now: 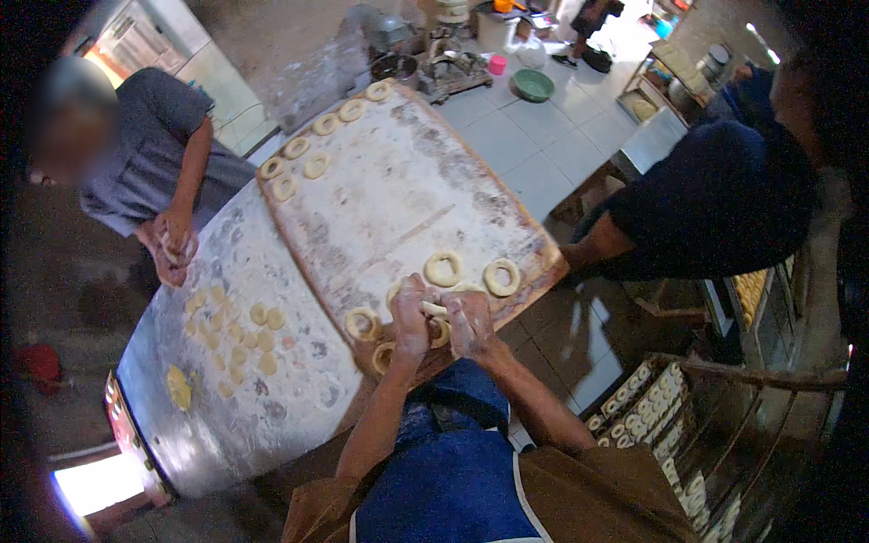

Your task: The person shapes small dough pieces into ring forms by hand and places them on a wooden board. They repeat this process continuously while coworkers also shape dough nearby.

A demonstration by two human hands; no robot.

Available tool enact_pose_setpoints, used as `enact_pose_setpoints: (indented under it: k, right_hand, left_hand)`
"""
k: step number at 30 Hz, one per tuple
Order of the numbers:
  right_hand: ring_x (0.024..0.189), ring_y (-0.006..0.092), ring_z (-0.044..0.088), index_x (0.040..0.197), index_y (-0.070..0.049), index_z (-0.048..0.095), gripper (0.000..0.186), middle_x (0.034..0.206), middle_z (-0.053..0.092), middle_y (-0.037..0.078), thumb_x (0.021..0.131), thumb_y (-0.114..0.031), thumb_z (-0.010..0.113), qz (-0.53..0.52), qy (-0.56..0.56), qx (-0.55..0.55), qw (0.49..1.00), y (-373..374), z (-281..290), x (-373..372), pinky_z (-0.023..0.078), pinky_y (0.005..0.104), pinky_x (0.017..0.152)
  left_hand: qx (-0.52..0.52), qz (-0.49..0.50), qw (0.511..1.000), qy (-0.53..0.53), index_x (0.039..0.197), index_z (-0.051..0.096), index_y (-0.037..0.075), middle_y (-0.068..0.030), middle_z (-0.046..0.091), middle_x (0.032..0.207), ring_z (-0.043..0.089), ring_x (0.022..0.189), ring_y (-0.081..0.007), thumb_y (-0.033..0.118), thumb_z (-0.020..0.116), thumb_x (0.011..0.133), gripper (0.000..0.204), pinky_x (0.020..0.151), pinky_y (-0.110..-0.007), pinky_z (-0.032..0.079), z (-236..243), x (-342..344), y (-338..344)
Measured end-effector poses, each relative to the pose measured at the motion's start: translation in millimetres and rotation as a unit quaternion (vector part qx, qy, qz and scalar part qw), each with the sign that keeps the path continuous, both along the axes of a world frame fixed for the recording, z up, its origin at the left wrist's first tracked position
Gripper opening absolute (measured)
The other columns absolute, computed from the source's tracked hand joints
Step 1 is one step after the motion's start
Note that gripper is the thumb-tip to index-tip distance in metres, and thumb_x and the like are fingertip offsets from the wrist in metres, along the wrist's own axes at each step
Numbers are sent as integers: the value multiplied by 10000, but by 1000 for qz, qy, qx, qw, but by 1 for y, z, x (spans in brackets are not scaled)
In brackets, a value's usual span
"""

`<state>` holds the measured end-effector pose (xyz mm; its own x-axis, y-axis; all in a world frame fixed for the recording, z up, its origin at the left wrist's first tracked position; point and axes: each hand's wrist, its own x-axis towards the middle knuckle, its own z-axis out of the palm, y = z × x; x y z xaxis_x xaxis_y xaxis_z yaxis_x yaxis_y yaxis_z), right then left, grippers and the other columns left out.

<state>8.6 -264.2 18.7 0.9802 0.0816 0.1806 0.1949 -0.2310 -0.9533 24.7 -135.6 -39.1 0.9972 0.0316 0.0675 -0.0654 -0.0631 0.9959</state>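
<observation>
Close to the near edge of a floured wooden board, both my hands grip one pale dough ring. My left hand is closed on its left side, and my right hand on its right. The strip of dough shows between my fingers; the rest is hidden by them. Just beyond my hands lies a dough ring, with another ring to its right. Left of my left hand are a ring and, partly covered by my wrist, one more.
Several dough rings line the board's far left edge. Flattened dough pieces lie on the floured metal table. One person works at left; another stands close at right. A rack with ring-filled trays is at lower right.
</observation>
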Motion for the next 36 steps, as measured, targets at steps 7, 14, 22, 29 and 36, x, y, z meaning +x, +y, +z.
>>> enact_pose_setpoints:
  k: [7, 14, 22, 29, 36]
  right_hand:
    - [610, 275, 618, 835, 1, 672, 254, 705, 648, 168, 896, -205, 539, -98, -51, -50, 993, -77, 16, 6, 483, 408, 582]
    - [692, 157, 589, 869, 3, 645, 247, 820, 639, 86, 825, -239, 666, -158, 57, 14, 986, -141, 20, 15, 486, 307, 642]
    - [1034, 388, 642, 1413, 57, 294, 834, 1134, 615, 308, 800, -297, 735, -298, 219, -130, 920, -172, -27, 3, 511, 437, 889]
    - [1103, 353, 571, 1299, -8, 471, 605, 1191, 568, 220, 784, -186, 732, -257, 7, -272, 927, -169, -68, 51, 465, 421, 944]
    - [1011, 225, 529, 1362, -8, 417, 573, 1185, 527, 132, 867, -110, 687, -301, 55, -140, 941, -161, -68, -19, 468, 354, 874]
  left_hand:
    - [-77, -101, 979, 159, 1188, 555, 46, -64, 556, 992, 544, 866, -154, 274, 397, 1024, 323, 742, -325, 491, 20, 19, -91]
    - [50, -106, 992, 40, 924, 566, -10, -162, 583, 771, 573, 721, -258, 350, 419, 996, 396, 647, -396, 428, 14, 66, -143]
    - [447, -126, 885, -42, 1059, 609, 16, -204, 629, 1009, 601, 986, -373, 327, 548, 933, 341, 880, -475, 468, 13, 92, -155]
    - [322, -139, 936, -43, 1167, 613, 79, -156, 651, 976, 609, 927, -359, 256, 646, 843, 370, 833, -472, 472, 0, 88, -144]
    - [332, 77, 932, -126, 1106, 605, 41, -175, 604, 1075, 558, 1046, -360, 131, 653, 767, 354, 921, -494, 410, 16, 4, 48]
